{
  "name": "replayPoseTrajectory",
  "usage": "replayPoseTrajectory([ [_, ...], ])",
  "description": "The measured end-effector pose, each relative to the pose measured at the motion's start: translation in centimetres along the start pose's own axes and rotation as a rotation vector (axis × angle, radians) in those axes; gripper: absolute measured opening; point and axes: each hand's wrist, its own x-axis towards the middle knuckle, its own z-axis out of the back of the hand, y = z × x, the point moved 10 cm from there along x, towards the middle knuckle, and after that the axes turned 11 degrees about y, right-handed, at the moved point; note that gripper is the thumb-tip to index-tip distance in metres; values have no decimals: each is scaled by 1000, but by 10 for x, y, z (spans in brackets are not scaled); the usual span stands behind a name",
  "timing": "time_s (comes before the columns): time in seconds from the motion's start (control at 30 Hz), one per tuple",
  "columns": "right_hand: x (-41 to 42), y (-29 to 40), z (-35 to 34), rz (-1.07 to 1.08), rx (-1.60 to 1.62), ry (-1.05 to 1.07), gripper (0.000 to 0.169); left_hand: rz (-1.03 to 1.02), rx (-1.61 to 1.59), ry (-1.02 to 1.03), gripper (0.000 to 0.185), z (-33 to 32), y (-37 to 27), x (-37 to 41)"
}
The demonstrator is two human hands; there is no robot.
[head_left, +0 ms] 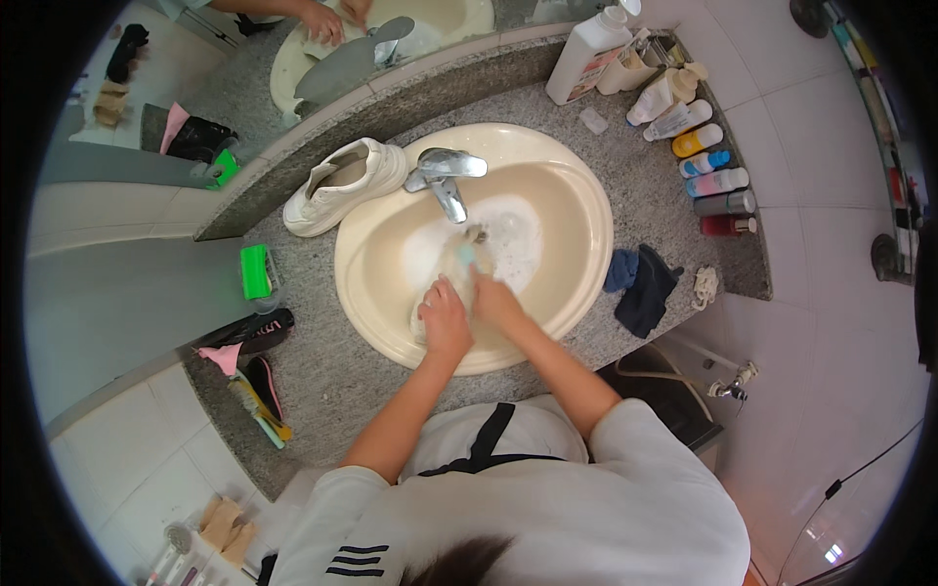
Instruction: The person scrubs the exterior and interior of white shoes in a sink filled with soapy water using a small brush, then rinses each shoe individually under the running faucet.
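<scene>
My left hand [445, 316] grips a pale shoe [418, 323] low in the cream oval sink [579, 242]. Much of that shoe is hidden by my hands and blends with the white suds [520, 242]. In my right hand [496, 302] is a brush with a pale teal part [467, 254], blurred and held against or just over the shoe's far end. Above the basin stands a chrome faucet [447, 172]. A second white shoe [344, 183] rests on the counter, left of the faucet.
On the grey granite counter [315, 395], a green-topped plastic box [255, 271], a black shoe [267, 331] and a yellow-handled brush [260, 414] lie left. Several bottles [718, 183] line the right wall, near a white jug [588, 55]. Dark cloths [645, 293] lie right of the sink.
</scene>
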Motion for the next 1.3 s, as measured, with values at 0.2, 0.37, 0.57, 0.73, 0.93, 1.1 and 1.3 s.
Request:
replayPoseTrajectory([
  [0.2, -7, 21, 11, 25, -2, -8, 51, 14, -26, -29, 90, -10, 6, 1],
  [0.37, 63, -11, 25, 9, -104, -142, 46, -51, -97, -64, 85, -3, 5, 2],
  [0.57, -30, 44, -1, 57, 19, 31, 44, -22, -109, -109, 82, -15, 7, -2],
  [0.73, 63, -5, 34, 87, -102, -142, 40, -59, -97, -138, 80, -5, 6, -2],
  [0.93, 2, 32, 23, 352, -21, 93, 33, -46, -145, -134, 80, -13, 10, -1],
  [1.1, 54, 0, 61, 0, -126, 54, 32, -70, -52, -210, 81, -13, 4, 0],
  [1.3, 41, 7, 54, 216, -248, 192, 35, -76, -52, -196, 88, -15, 1, -1],
])
